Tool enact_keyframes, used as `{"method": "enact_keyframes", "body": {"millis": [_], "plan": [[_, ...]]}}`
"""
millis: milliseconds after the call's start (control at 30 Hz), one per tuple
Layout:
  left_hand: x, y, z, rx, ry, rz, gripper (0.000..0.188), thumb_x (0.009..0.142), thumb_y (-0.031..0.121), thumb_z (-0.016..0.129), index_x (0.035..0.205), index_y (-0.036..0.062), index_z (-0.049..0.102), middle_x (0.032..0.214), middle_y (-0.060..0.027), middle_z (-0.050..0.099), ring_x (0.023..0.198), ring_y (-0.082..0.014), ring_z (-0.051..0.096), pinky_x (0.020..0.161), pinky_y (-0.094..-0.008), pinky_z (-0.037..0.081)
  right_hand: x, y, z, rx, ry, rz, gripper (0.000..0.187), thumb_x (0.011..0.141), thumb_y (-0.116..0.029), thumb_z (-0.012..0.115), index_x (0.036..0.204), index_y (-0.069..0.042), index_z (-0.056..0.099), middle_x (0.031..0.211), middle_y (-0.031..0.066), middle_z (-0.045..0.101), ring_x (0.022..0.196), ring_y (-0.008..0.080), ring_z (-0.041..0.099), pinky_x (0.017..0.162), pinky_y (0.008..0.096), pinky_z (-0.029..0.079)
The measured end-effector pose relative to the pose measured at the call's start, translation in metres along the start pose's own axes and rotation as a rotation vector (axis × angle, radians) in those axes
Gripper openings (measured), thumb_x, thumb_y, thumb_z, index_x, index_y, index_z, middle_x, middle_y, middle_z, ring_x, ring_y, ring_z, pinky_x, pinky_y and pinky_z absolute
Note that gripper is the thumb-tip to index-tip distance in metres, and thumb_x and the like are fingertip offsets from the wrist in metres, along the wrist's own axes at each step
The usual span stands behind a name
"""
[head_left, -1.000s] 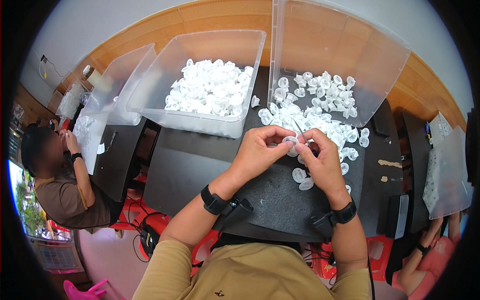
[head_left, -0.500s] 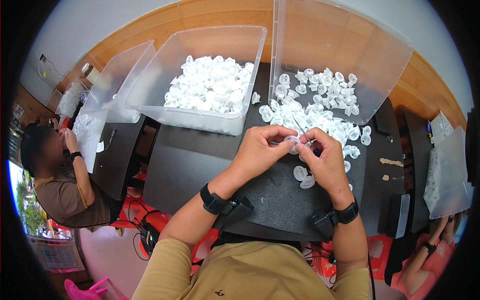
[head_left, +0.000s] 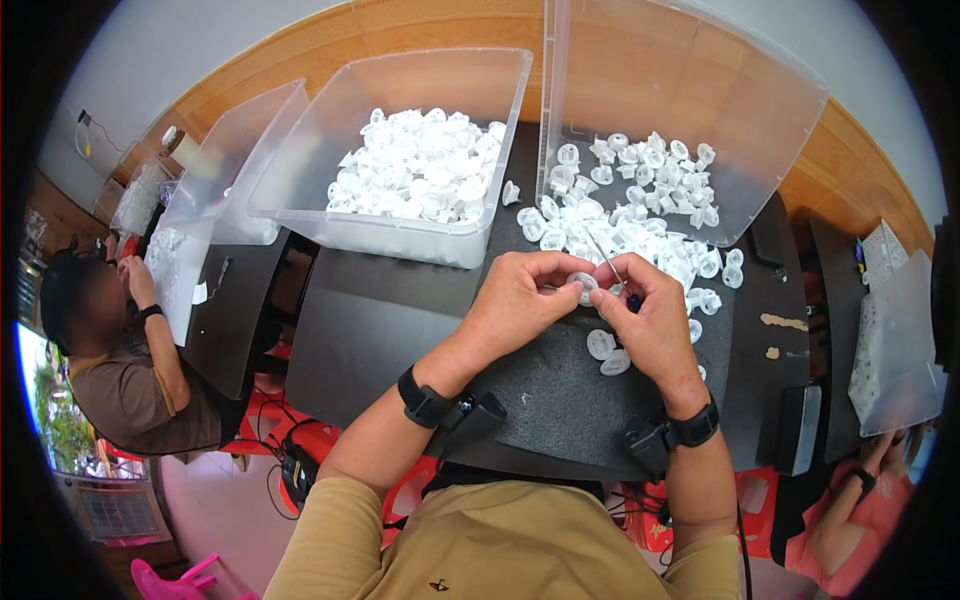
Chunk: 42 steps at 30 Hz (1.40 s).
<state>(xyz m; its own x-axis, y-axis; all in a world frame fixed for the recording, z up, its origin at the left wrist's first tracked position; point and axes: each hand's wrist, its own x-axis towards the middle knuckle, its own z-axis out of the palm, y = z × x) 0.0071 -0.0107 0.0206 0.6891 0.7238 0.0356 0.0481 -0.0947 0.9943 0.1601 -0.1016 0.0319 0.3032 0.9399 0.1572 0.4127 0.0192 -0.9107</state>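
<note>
- Centrally, both hands meet over the dark table (head_left: 400, 330), just in front of a loose pile of small white plastic caps (head_left: 640, 215).
- Left hand (head_left: 515, 300): its fingers are curled and pressed together around one small white cap (head_left: 582, 285), pinching it at the fingertips.
- Right hand (head_left: 650, 320): its fingers are closed on a thin metal pick (head_left: 603, 255), whose shaft slants up and away toward the pile; the tool's lower end sits right beside the pinched cap.
- Two loose caps (head_left: 606, 352) lie on the dark mat just below the hands, near the right palm.
- Each wrist wears a black band with a small black device attached.
- Behind the left hand stands a clear plastic bin (head_left: 300, 205) heaped with white caps; a second clear bin (head_left: 720, 90) is tipped on its side behind the loose pile.
- At the far left a person in a brown shirt (head_left: 120, 390) sits at another table, hands raised near the face.
- At the lower right, another person's arm in a pink sleeve (head_left: 850, 510) shows.
</note>
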Motion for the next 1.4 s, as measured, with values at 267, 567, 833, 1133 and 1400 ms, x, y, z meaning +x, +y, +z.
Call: {"method": "enact_keyframes", "body": {"millis": [267, 567, 833, 1133, 1400], "plan": [[0.003, -0.008, -0.004, -0.174, -0.051, -0.011, 0.021, 0.086, 0.005, 0.062, 0.103, -0.0032, 0.069, 0.091, -0.0049, 0.071, 0.081, -0.0063, 0.063, 0.074, -0.0225, 0.051, -0.001, -0.003, 0.002, -0.078, 0.001, -0.047, 0.012, 0.076, -0.005, 0.067, 0.086, -0.001, 0.064, 0.073, 0.0047, 0.064, 0.057, 0.0104, 0.052, 0.054, 0.0261, 0.042], [0.004, -0.012, -0.003, -0.38, -0.091, -0.097, 0.02, 0.086, 0.002, 0.06, 0.104, -0.0035, 0.068, 0.1, -0.0094, 0.07, 0.09, -0.0105, 0.063, 0.081, -0.0248, 0.051, -0.001, -0.003, 0.004, -0.075, 0.019, -0.086, 0.012, 0.074, -0.004, 0.067, 0.086, -0.001, 0.064, 0.074, 0.0057, 0.064, 0.056, 0.0122, 0.052, 0.054, 0.0265, 0.042], [0.006, -0.006, -0.003, -0.444, -0.061, -0.059, 0.019, 0.087, 0.001, 0.06, 0.104, -0.0024, 0.065, 0.102, -0.0114, 0.068, 0.095, -0.014, 0.063, 0.085, -0.0271, 0.051, -0.002, -0.007, 0.009, -0.018, 0.061, 0.011, 0.016, 0.072, -0.004, 0.07, 0.086, -0.001, 0.063, 0.075, 0.0042, 0.064, 0.053, 0.0095, 0.05, 0.051, 0.025, 0.04], [0.008, -0.007, -0.011, 0.021, -0.158, 0.02, 0.021, 0.086, -0.001, 0.059, 0.107, -0.0038, 0.062, 0.107, -0.0092, 0.067, 0.098, -0.0118, 0.062, 0.086, -0.0264, 0.051, -0.002, -0.003, 0.003, -0.131, 0.003, -0.061, 0.009, 0.077, -0.006, 0.068, 0.082, 0.0, 0.062, 0.071, 0.0013, 0.064, 0.057, 0.0052, 0.049, 0.053, 0.0234, 0.04], [0.008, -0.012, -0.007, -0.168, 0.004, 0.048, 0.024, 0.086, 0.002, 0.063, 0.11, -0.0028, 0.062, 0.102, -0.0061, 0.067, 0.09, -0.0098, 0.064, 0.08, -0.0244, 0.052, 0.004, 0.003, 0.003, 0.486, -0.03, 0.221, 0.007, 0.084, -0.008, 0.064, 0.087, -0.002, 0.06, 0.074, 0.0032, 0.065, 0.048, 0.0027, 0.046, 0.044, 0.0191, 0.036]]}}
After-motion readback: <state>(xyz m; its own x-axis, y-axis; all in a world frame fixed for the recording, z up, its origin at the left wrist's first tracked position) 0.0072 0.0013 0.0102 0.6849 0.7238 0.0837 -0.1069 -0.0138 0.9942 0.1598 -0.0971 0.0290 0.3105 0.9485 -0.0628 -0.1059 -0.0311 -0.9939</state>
